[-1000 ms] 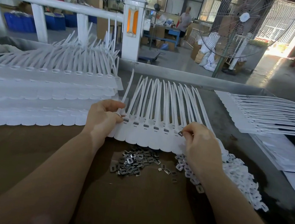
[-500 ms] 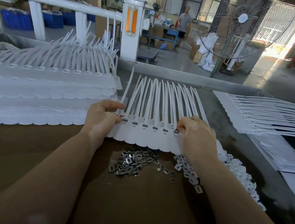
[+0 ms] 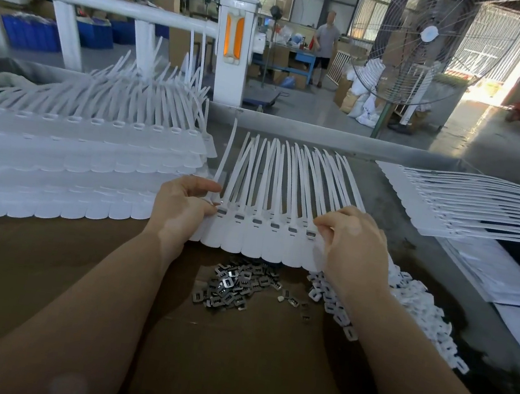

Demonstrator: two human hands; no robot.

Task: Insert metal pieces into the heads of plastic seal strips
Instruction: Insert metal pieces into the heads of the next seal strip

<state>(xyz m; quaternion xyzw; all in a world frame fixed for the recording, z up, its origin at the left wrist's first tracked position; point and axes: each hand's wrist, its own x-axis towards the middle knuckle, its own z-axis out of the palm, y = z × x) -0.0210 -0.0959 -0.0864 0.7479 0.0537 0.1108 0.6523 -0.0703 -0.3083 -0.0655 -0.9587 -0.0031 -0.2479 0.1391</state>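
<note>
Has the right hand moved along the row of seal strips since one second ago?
Yes. The right hand has shifted left along the row of seal strips, toward the left hand, and now pinches at a strip head that was clear of it earlier.

A white railing crosses the upper left of the frame, ending at a white post with an orange insert. A large pedestal fan stands upper right. Sunlight floods the grey concrete floor from an open doorway at far right.

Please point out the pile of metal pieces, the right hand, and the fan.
pile of metal pieces [image 3: 233, 285], head view, pile's middle.
right hand [image 3: 351, 239], head view, back of hand.
fan [image 3: 424, 43], head view, hub area.
</note>
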